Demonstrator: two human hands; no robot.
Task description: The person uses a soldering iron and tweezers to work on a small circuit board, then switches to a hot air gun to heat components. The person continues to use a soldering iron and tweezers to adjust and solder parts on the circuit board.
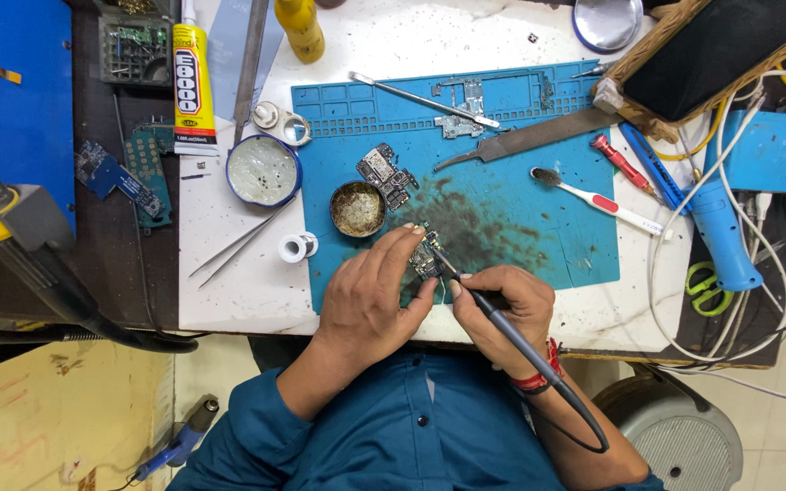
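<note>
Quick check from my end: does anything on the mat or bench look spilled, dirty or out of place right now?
Yes: a dark sooty smear stains the blue mat just beyond the small circuit board the left hand steadies. Nothing looks tipped or spilled.

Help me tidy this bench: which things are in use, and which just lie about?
In use: left hand pinching small circuit board; right hand holding soldering iron; blue mat.
Lying about: toothbrush, tweezers, glue tube, metal file.
</note>
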